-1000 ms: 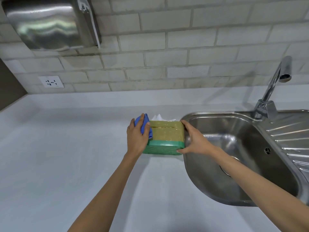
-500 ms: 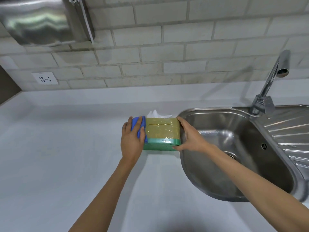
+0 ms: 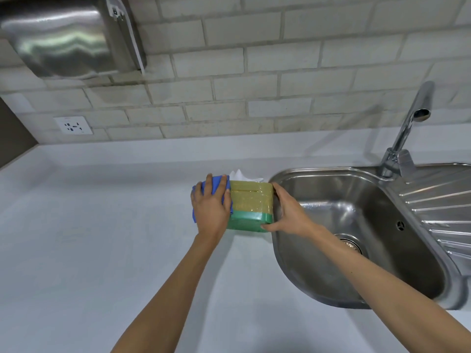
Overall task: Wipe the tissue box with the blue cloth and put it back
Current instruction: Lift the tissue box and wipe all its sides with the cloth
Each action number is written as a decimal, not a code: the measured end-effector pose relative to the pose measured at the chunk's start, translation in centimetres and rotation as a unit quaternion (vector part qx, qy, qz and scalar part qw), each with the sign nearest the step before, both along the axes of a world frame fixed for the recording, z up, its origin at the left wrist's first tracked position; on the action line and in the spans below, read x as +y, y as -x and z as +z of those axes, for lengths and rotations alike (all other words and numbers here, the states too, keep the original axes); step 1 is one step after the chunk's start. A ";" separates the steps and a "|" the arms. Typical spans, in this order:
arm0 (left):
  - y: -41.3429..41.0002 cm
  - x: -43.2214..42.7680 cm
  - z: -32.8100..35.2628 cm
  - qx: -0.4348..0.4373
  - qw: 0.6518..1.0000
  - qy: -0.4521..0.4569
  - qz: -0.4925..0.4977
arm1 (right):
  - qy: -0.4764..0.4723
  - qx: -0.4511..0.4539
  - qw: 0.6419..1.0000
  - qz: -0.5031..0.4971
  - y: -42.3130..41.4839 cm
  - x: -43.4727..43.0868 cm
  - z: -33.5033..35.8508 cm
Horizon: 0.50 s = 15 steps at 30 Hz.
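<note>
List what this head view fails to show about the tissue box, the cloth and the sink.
- Tissue box: its left end is hidden by the left hand and blue cloth; its right end by the right hand.
- Blue cloth: mostly under the left hand, so its full shape is unclear.
- White tissue: only its tip shows behind the box.
- Sink: drainboard cut off by the right edge.

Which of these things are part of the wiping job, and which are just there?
In the job: tissue box, blue cloth, left hand, right hand.
Just there: sink, tap, wall socket, metal dispenser, counter.
</note>
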State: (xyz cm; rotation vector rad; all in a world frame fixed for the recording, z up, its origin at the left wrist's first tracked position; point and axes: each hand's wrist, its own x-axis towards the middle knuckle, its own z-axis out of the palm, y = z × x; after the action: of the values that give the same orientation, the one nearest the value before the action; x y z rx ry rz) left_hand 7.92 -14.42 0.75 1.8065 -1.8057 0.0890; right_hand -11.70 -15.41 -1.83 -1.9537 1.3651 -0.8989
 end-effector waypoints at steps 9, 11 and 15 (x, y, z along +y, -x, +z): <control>-2.6 2.3 -1.2 -0.114 0.987 0.043 -0.109 | 0.004 0.006 1.000 0.006 0.2 -0.1 0.0; -0.9 0.5 0.0 -0.079 0.995 0.003 -0.054 | 0.009 0.004 1.000 0.004 -0.1 -0.1 0.0; 2.6 0.3 0.2 -0.068 0.995 -0.037 -0.056 | 0.008 0.007 1.000 0.000 0.0 -0.3 0.1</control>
State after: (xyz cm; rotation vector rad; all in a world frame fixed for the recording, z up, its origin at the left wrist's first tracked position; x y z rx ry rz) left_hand 5.34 -14.07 0.98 1.7843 -2.0259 0.1042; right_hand -11.69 -15.68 -1.74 -1.9751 1.3695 -0.9007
